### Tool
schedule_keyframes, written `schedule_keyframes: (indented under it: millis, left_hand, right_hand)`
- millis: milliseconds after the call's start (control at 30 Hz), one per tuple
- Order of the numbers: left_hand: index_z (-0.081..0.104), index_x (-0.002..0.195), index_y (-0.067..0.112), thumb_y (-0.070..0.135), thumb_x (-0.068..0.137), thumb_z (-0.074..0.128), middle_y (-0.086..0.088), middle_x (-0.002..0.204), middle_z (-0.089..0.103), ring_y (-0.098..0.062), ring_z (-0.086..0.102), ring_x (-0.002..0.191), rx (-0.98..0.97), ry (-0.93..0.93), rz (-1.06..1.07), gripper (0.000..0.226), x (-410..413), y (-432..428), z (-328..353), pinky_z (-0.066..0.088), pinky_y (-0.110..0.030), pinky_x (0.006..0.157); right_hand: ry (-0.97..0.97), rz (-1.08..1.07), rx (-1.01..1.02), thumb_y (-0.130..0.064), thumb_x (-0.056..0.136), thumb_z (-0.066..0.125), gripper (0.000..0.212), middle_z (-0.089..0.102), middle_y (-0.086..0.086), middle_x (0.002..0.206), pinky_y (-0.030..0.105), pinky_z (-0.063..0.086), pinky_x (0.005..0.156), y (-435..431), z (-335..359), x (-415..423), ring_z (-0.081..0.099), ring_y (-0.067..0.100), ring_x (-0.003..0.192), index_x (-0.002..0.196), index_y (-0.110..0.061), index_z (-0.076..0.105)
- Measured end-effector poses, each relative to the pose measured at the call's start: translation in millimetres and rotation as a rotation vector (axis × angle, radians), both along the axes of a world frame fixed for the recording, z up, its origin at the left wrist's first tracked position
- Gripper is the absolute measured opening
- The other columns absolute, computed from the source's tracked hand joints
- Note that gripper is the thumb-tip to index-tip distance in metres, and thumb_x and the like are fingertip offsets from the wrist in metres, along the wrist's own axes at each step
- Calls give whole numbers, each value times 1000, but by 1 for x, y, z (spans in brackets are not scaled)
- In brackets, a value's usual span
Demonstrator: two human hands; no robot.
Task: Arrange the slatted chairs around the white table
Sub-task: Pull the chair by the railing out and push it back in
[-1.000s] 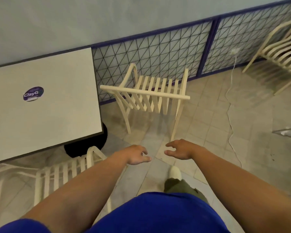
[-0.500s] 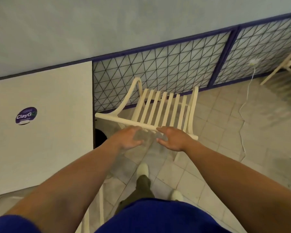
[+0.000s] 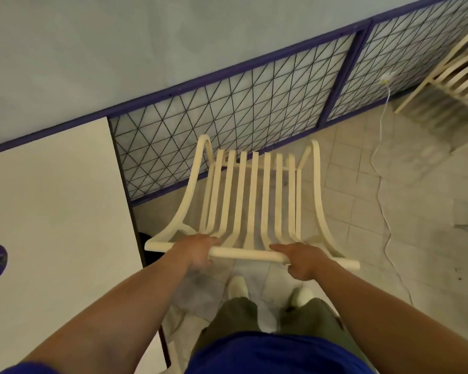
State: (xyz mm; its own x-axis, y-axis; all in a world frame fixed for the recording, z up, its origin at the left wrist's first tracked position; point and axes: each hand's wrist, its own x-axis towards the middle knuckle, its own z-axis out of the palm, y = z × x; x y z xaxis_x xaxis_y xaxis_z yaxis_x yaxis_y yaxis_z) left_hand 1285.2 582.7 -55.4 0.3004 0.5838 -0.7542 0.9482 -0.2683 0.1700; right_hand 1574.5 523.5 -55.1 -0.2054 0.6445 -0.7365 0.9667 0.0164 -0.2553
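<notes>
Both hands have closed in from mid-air: left hand (image 3: pixel 197 251) and right hand (image 3: pixel 303 261) now clamp the slatted chair (image 3: pixel 254 201) top rail, running left-right at frame centre, white table (image 3: pixel 57 211) lying to its left.

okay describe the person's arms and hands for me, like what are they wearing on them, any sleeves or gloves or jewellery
Both forearms are bare. The left hand and right hand have no gloves, and no rings, watch or bracelets show. A short blue sleeve just appears at the left upper arm, matching the blue shirt below. The right sleeve is out of frame.
</notes>
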Motion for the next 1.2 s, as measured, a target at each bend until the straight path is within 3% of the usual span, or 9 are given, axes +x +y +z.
schedule_keyframes:
  millis: [100, 167, 233, 267, 333, 433, 633, 967, 1200]
  left_hand:
    - [45, 143, 45, 25, 90, 68, -2, 137, 58, -23, 59, 115, 15, 32, -67, 61, -5, 9, -17, 48, -37, 99]
    - [66, 116, 41, 37, 88, 72, -5, 130, 63, -27, 60, 117, 45, 61, -175, 29, -2, 17, -20, 47, -41, 103]
    - [67, 89, 32, 48, 80, 78, -10, 126, 66, -31, 59, 121, 74, -32, -115, 22, 3, 14, -16, 44, -44, 107]
    - [66, 92, 35, 51, 81, 76, -11, 129, 64, -31, 57, 123, 60, -47, -146, 21, 3, 13, -11, 42, -44, 108]
    - [58, 123, 53, 43, 95, 62, -7, 142, 54, -30, 54, 124, 25, -49, -270, 30, -3, 9, -19, 41, -42, 108]
    - [32, 147, 59, 16, 101, 53, -3, 149, 46, -30, 51, 126, -94, -23, 23, 66, 2, 4, -5, 41, -40, 104]
    - [21, 149, 60, 2, 95, 52, -1, 145, 50, -26, 56, 118, -119, -27, 161, 85, 29, -22, 0, 45, -39, 96]
    - [18, 154, 52, 0, 95, 52, 0, 153, 42, -22, 53, 125, -93, -18, 316, 85, 103, -63, -4, 42, -27, 98]
    - [17, 152, 55, 5, 98, 53, -3, 152, 43, -24, 53, 124, -78, -20, 437, 81, 161, -83, -8, 43, -30, 99]
  right_hand:
    - [-60, -21, -31, -15, 92, 56, 76, 51, 3, 140, 35, 48, 98, 6, -6, -2, 57, 23, 115, 151, -47, 20]
    - [-70, -21, -41, -12, 90, 60, 77, 50, 3, 139, 35, 47, 100, 8, -10, -3, 56, 23, 117, 151, -44, 25]
    - [-66, 3, -53, -8, 89, 61, 78, 48, 5, 141, 34, 45, 102, 11, -10, -2, 53, 24, 120, 152, -41, 26]
    - [-59, 24, -68, -6, 89, 60, 80, 46, 6, 143, 34, 43, 103, 11, -10, 0, 52, 24, 122, 153, -39, 25]
    - [-50, 58, -96, -4, 89, 59, 83, 43, 8, 146, 34, 41, 104, 14, -10, 2, 50, 26, 125, 154, -38, 21]
    - [-56, 98, -107, -3, 89, 58, 85, 41, 10, 148, 34, 41, 105, 19, -7, 6, 49, 27, 126, 155, -38, 18]
    - [-67, 178, -81, -5, 91, 58, 79, 42, 6, 148, 35, 38, 106, 31, 3, 36, 48, 26, 128, 153, -40, 23]
    - [-61, 416, -108, -4, 91, 57, 79, 44, 6, 145, 37, 43, 102, 68, 10, 101, 51, 26, 125, 154, -38, 23]
    - [-90, 548, -79, -6, 93, 57, 76, 47, 6, 143, 37, 42, 102, 88, 12, 144, 52, 27, 123, 153, -38, 25]
